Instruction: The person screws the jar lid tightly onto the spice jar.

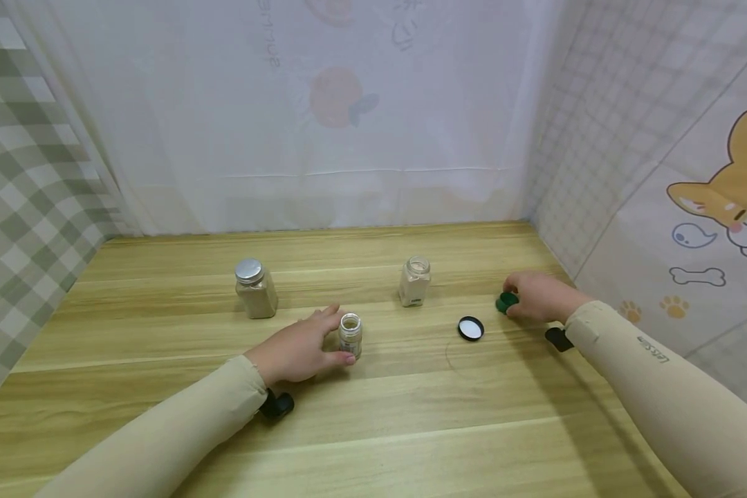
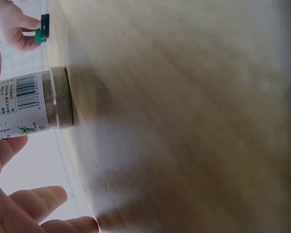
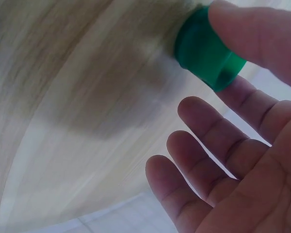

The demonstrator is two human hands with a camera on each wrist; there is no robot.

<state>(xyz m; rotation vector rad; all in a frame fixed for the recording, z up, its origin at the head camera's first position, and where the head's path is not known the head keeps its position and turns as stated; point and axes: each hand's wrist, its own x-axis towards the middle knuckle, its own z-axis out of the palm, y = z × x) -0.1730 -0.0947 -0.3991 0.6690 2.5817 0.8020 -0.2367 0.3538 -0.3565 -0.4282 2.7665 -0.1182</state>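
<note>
A small clear spice jar [image 1: 351,340] without a lid stands upright on the table. My left hand [image 1: 301,351] holds it between thumb and forefinger, the other fingers spread. In the left wrist view the jar [image 2: 26,99] shows a white barcode label and pale brown powder at its base. At the right, my right hand [image 1: 540,297] pinches a green cap [image 1: 506,302] at table level. The right wrist view shows thumb and forefinger on the cap [image 3: 208,51], with the remaining fingers extended. Whether the cap touches the table is hard to tell.
Left of centre stands a square jar [image 1: 258,294] of tan powder with a silver lid. A lidless square jar [image 1: 414,283] with pale powder stands behind, right of centre. A black lid [image 1: 470,328] lies with its white inside up. A curtain [image 1: 348,138] hangs behind the table.
</note>
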